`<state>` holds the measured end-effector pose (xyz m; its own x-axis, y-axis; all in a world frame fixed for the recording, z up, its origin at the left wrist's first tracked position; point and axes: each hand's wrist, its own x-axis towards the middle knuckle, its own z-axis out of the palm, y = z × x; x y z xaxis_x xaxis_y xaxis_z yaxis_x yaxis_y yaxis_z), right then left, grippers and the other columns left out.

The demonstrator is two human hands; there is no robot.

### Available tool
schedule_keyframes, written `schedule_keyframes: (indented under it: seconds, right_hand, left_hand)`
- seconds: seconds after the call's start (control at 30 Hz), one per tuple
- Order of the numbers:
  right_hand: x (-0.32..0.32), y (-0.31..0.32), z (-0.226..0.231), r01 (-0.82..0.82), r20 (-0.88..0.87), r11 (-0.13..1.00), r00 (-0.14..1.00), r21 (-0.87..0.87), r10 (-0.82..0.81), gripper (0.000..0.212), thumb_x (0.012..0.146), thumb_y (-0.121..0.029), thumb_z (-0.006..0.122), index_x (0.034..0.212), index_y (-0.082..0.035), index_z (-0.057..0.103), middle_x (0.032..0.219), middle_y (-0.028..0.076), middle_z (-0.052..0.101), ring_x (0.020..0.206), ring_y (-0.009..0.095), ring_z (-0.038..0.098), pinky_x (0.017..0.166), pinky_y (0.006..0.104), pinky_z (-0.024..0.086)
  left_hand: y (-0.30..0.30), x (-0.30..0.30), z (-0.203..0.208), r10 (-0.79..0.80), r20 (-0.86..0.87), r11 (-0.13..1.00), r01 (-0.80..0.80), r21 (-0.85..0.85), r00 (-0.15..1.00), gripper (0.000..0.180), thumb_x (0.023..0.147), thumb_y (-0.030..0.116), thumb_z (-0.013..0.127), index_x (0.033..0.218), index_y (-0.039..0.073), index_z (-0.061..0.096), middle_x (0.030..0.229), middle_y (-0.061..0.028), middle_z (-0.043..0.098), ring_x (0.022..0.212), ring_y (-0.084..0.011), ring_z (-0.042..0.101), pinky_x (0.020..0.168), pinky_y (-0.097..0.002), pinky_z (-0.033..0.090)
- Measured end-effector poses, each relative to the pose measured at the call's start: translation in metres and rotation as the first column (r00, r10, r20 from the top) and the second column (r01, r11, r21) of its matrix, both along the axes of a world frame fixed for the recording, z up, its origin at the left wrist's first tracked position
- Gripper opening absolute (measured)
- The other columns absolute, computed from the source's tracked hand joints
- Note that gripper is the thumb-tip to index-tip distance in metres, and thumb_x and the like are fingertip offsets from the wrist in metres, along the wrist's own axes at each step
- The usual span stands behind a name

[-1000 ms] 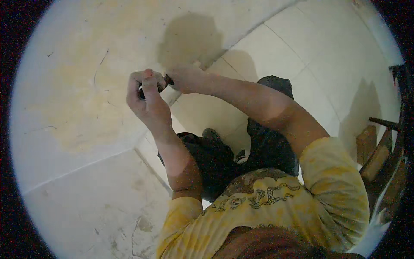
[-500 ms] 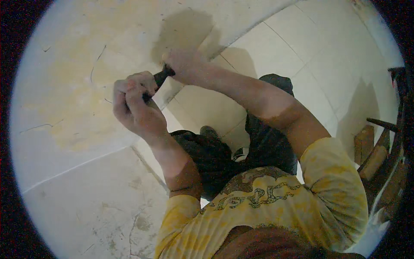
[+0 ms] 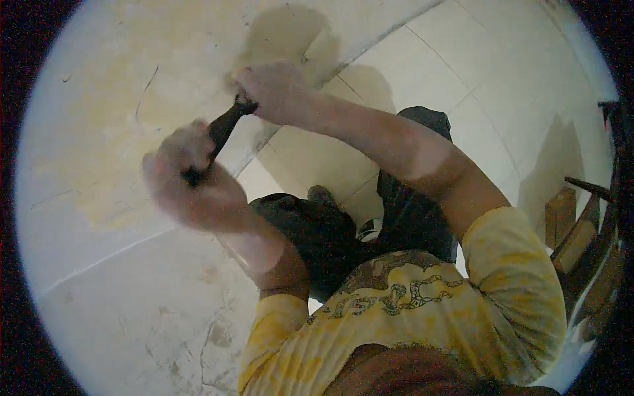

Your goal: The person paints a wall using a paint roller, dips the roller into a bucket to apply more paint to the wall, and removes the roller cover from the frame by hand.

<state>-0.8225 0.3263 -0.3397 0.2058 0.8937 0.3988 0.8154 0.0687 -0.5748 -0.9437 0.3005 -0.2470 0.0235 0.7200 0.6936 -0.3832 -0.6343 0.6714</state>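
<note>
Black strip (image 3: 224, 132) in midair between both hands, over pale surface (image 3: 86, 152) with yellow stains. Runs aslant, from upper right to lower left; looks narrow near upper end, wider below. Cannot tell material; perhaps pliable, to judge by shape.

Right hand (image 3: 274, 92): closed, pinching upper end of strip, as far as visible through blur. Exact fingertip contact unclear. Left hand (image 3: 188, 178): curled around lower end, dark bit showing near palm. Strongly blurred, so cannot make out grip in detail. Apart from each other, linked only by strip.

Progress, judged from present state. Done: both ends in grip, one length of strip exposed between. Looks fairly straight, so probably taut. Not done: release of either end; fixing or laying down of strip, with no contact visible beyond the hands. Reads as mid-handling, not complete. Cannot tell length hidden in left fist, nor amount of work left.

Around: tiled floor (image 3: 422, 72) to right; dark trousers (image 3: 304, 228) and shoe (image 3: 321, 197) below hands; yellow shirt (image 3: 396, 323) nearest camera. At far right, wood block (image 3: 560, 218) beside dark rod (image 3: 588, 188), both well apart from hands and untouched. At lower left, scuffed panel (image 3: 152, 297) with crack-like marks. Beyond right hand, rounded shadow (image 3: 287, 33) on pale surface.
</note>
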Motion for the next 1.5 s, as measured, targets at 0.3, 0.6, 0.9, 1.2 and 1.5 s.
schedule_keyframes:
  seconds: [0.3,0.6,0.9,1.2,1.5]
  right_hand:
    - [-0.016,-0.025,0.006,-0.214,-0.016,0.974,0.976,0.069,0.215,0.019,0.077,-0.025,0.058,0.089,-0.011,0.058,0.084,0.011,0.058,0.082,0.030,0.059,0.068,0.0446,0.047]
    - [0.025,-0.002,-0.029,-0.003,0.141,0.996,0.990,0.087,-0.010,0.018,0.073,-0.023,0.062,0.088,-0.014,0.059,0.090,0.006,0.055,0.098,0.026,0.054,0.082,0.0438,0.041]
    - [-0.009,-0.016,-0.003,-0.142,-0.005,0.982,0.990,0.126,0.144,0.023,0.072,-0.019,0.062,0.093,-0.013,0.056,0.096,0.008,0.053,0.099,0.027,0.052,0.087,0.0434,0.037]
    - [0.024,-0.008,0.011,-0.071,0.080,0.889,0.996,0.452,0.039,0.034,0.065,-0.016,0.065,0.098,-0.016,0.056,0.105,0.008,0.051,0.102,0.026,0.049,0.090,0.0438,0.036]
    - [0.030,0.000,-0.011,-0.110,0.095,0.993,0.990,0.045,0.105,0.039,0.074,-0.032,0.062,0.107,-0.013,0.052,0.105,0.009,0.051,0.104,0.025,0.050,0.089,0.0418,0.037]
  left_hand:
    - [-0.028,-0.002,0.007,-0.011,-0.213,0.997,0.028,0.077,0.977,0.026,0.089,0.018,0.040,0.067,0.007,0.036,0.054,-0.0045,0.040,0.053,-0.0145,0.035,0.052,-0.0284,0.032]
    - [-0.002,0.040,-0.013,-0.118,-0.248,0.986,0.084,-0.143,0.962,0.020,0.086,0.009,0.047,0.068,0.001,0.042,0.061,-0.0081,0.048,0.055,-0.0152,0.042,0.057,-0.0280,0.036]
    - [-0.023,0.015,0.007,-0.126,-0.309,0.991,0.135,0.008,0.943,0.021,0.087,0.014,0.048,0.069,0.005,0.041,0.057,-0.0044,0.043,0.052,-0.0125,0.037,0.050,-0.0284,0.031]
    - [-0.018,0.031,0.027,-0.191,-0.172,0.968,0.214,0.128,0.966,0.025,0.087,0.023,0.042,0.069,0.007,0.036,0.053,-0.0089,0.040,0.049,-0.0193,0.038,0.055,-0.0378,0.034]
    - [0.026,0.049,-0.012,-0.438,-0.297,0.898,0.402,-0.178,0.848,0.038,0.081,0.030,0.060,0.063,-0.001,0.048,0.056,-0.0107,0.049,0.048,-0.0164,0.044,0.047,-0.0276,0.036]
